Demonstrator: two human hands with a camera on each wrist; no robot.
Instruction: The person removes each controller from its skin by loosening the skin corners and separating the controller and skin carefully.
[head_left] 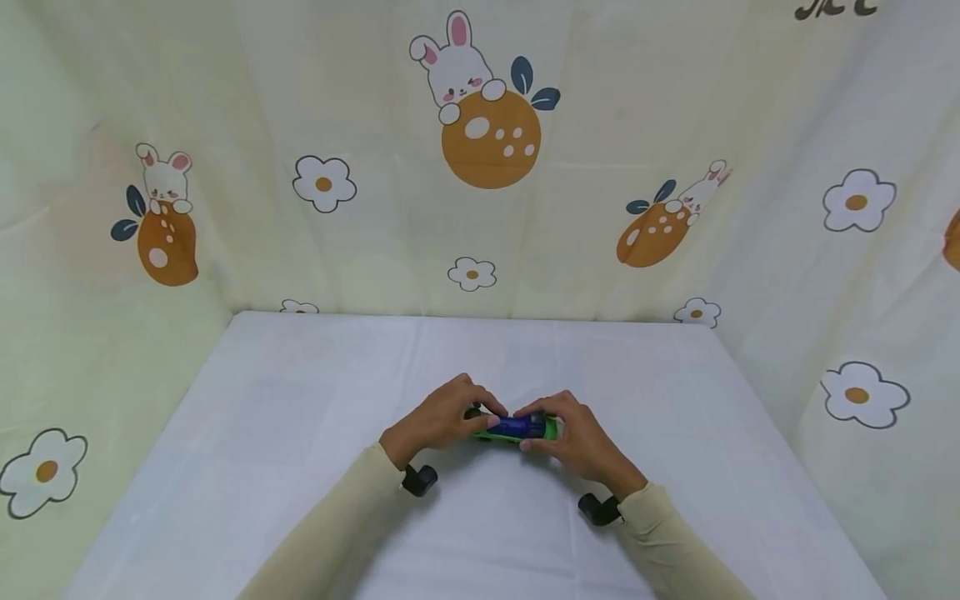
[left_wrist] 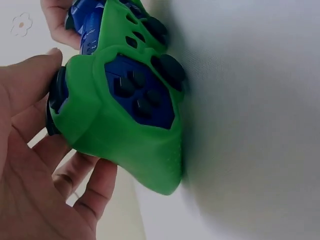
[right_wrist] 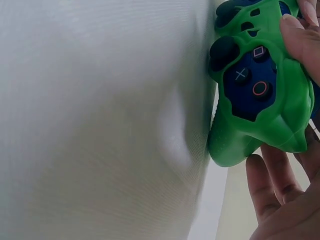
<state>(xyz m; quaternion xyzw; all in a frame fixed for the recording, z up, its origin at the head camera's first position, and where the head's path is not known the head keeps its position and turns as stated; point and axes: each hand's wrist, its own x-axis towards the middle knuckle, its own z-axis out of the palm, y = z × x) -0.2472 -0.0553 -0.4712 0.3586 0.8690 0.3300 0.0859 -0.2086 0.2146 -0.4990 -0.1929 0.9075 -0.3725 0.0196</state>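
A blue game controller (head_left: 517, 428) in a green silicone cover (left_wrist: 85, 115) lies face down at the middle of the white table, thumbsticks toward the cloth. Its bare blue back shows in the head view. My left hand (head_left: 442, 417) holds the directional-pad end, thumb at the shoulder buttons and fingers under the cover's edge. At the other end my right hand (head_left: 577, 437) grips the controller, its thumb pressed on the green cover near the face buttons (right_wrist: 252, 82). A pointed corner of the cover stands out there in the right wrist view.
White cloth covers the table (head_left: 315, 375). Behind and at both sides hangs a pale curtain (head_left: 375, 242) printed with rabbits, oranges and flowers. Small black cameras (head_left: 420, 481) sit at both wrists.
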